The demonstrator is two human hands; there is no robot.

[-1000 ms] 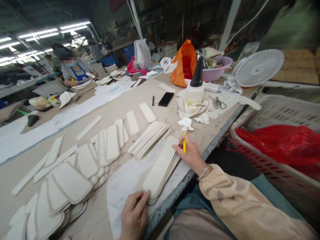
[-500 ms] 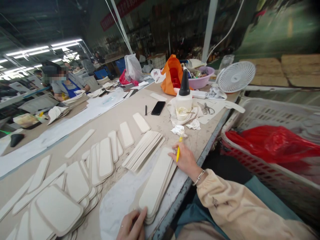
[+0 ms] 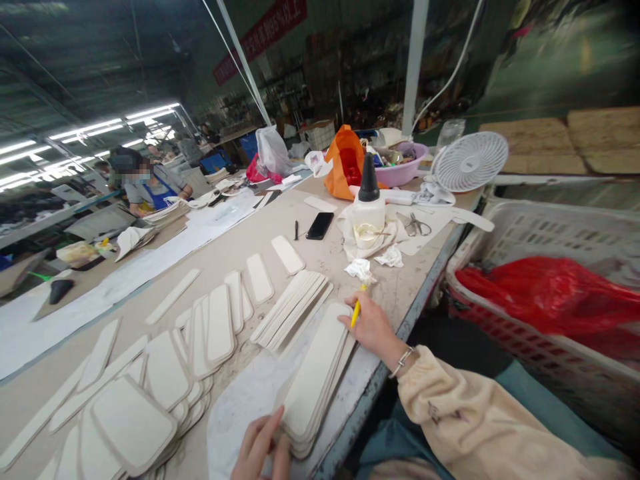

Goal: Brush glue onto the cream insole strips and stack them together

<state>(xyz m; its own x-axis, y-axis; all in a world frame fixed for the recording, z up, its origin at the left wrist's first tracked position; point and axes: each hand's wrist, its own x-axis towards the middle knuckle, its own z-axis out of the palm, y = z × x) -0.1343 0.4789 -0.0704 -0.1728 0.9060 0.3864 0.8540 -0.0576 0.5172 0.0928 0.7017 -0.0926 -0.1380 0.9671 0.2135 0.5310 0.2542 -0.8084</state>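
Observation:
A stack of long white rounded panels [image 3: 317, 373] lies fanned near the table's front edge. My right hand [image 3: 373, 323] is closed around a slim yellow stick [image 3: 356, 313], its tip too small to make out. The fingertips of this hand touch the far end of the top panel. At the near end, my left hand [image 3: 263, 447] has its fingers stretched and apart, with fingertips at the panel's corner. Just beyond the stack sits another bundle of white strips [image 3: 293, 310]. Crumpled tissue [image 3: 359, 269] lies past my right hand.
White panels [image 3: 135, 420] spread over the table's left. Farther back are a phone [image 3: 320, 226], a black-nozzled bottle [image 3: 369, 207], scissors [image 3: 417, 227], an orange bag [image 3: 345, 163] and a fan [image 3: 470, 162]. A basket [image 3: 500, 300] stands right. A co-worker [image 3: 155, 187] sits far left.
The camera view has shifted slightly, moving the scene rightward and down. My left fingers have straightened and spread a little at the panel's near end. My right hand keeps the yellow stick.

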